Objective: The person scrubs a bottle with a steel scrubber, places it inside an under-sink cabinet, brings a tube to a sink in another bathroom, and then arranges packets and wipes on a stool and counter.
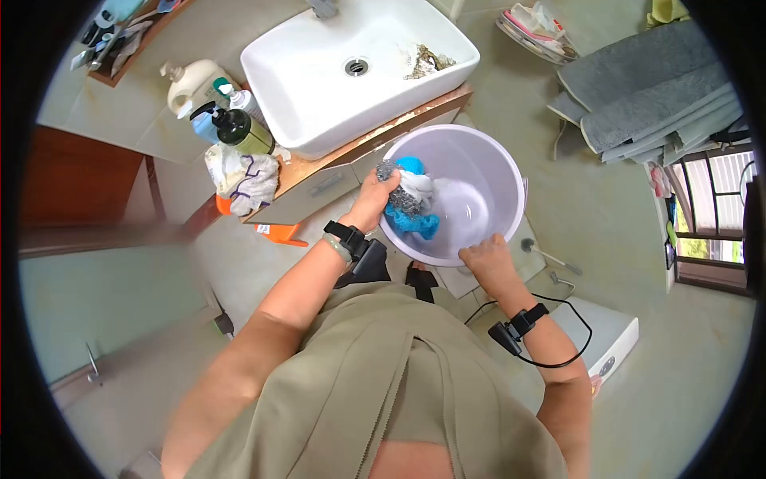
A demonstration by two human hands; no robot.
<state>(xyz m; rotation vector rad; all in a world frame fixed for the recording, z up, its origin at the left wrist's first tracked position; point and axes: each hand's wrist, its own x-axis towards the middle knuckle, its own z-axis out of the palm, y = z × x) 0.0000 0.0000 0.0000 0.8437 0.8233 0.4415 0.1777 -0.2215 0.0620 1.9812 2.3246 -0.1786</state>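
A large pale lilac basin is in front of me, below the sink's front edge. My left hand is closed on a bunch of cloths, grey, white and bright blue, at the basin's left side. The blue parts hang inside the basin. My right hand grips the near right rim of the basin, its fingers curled over the edge. The visible basin floor is smooth and shiny.
A white sink with a brownish clump stands on a wooden-edged counter. Pump bottles and a crumpled cloth are at its left. Grey towels hang at right. A white box-like object lies beyond my right wrist.
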